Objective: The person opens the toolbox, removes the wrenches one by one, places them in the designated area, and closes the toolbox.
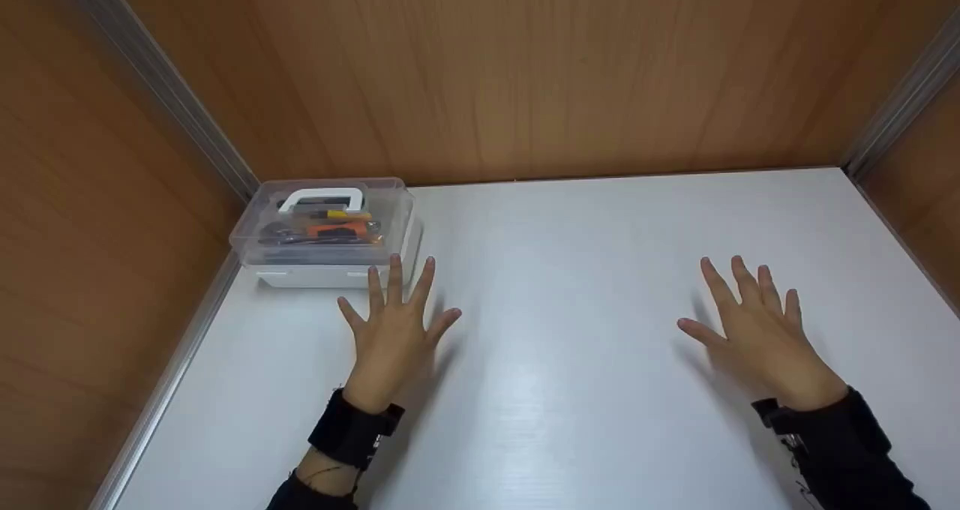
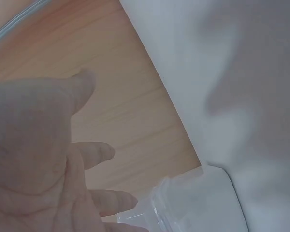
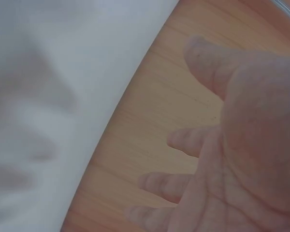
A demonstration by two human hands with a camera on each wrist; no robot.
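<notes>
My left hand hovers flat over the white table, fingers spread, holding nothing. Its fingertips reach just short of a clear plastic box with a white handle, which stands in the far left corner and holds orange and dark tools. The left wrist view shows that hand's palm and a corner of the box. My right hand is spread open over the right half of the table, empty and far from the box. Its palm fills the right wrist view.
Wooden walls with metal corner strips close in the table at the back, left and right. A metal edge runs along the table's left side. Black sleeves and a wrist strap cover both forearms.
</notes>
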